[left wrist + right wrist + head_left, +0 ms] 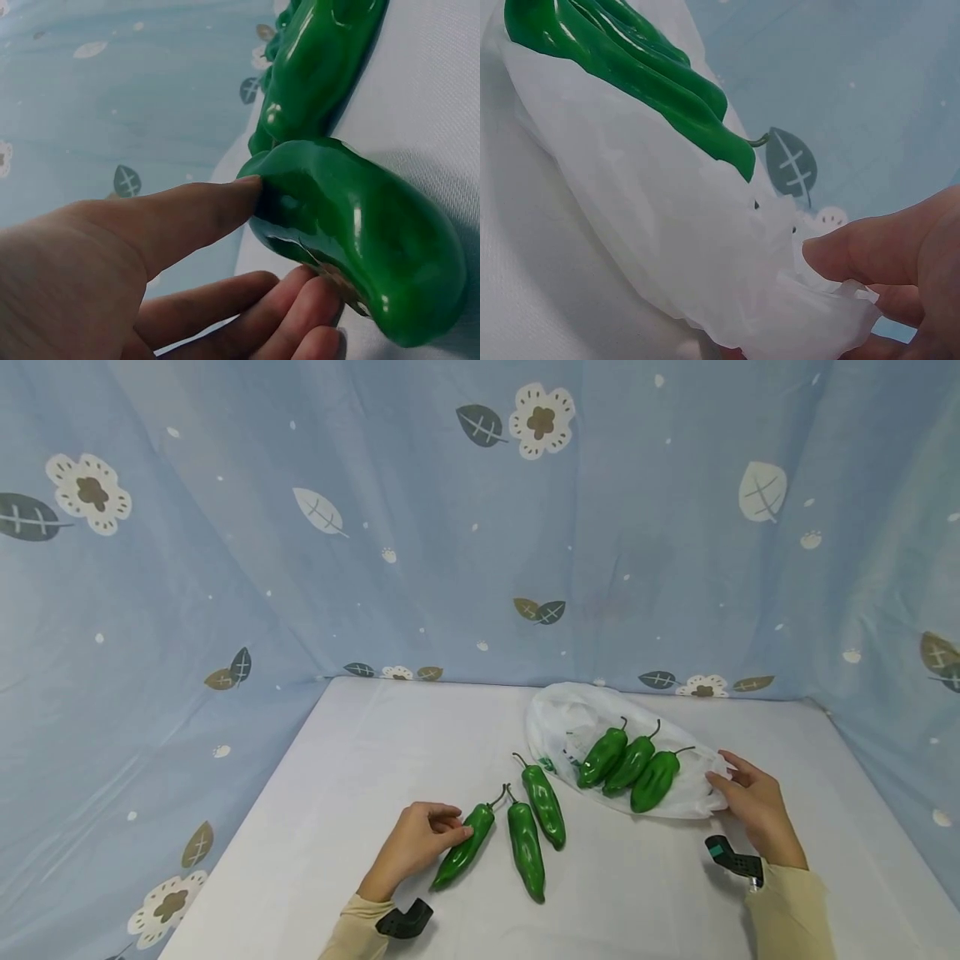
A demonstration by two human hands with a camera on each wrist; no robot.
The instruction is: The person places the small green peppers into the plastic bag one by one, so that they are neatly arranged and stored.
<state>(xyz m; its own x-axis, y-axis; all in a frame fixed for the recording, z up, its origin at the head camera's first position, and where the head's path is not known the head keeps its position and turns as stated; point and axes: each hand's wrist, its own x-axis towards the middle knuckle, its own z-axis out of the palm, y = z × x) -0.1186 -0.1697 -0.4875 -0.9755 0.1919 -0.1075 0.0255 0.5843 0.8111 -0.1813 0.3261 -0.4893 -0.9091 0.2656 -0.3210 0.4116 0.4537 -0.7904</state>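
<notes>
In the head view, my left hand (420, 839) pinches a long green chili pepper (459, 858) on the table, its curved stem pointing away. The left wrist view shows the thumb on one side of this pepper (382, 232) and curled fingers touching the other. Two more green peppers, one nearer (527, 852) and one farther (543, 806), lie just right of it. My right hand (757, 806) holds the right edge of a crumpled white plastic bag (693, 789) between thumb and fingers. Three green peppers (630, 766) lie side by side, uncovered, against the bag's white plastic.
A white cloth covers the table (390, 735). Behind and beside it hangs a blue curtain (420, 585) with flowers and leaves. Each wrist wears a small black device, one on the left (405, 918) and one on the right (733, 858).
</notes>
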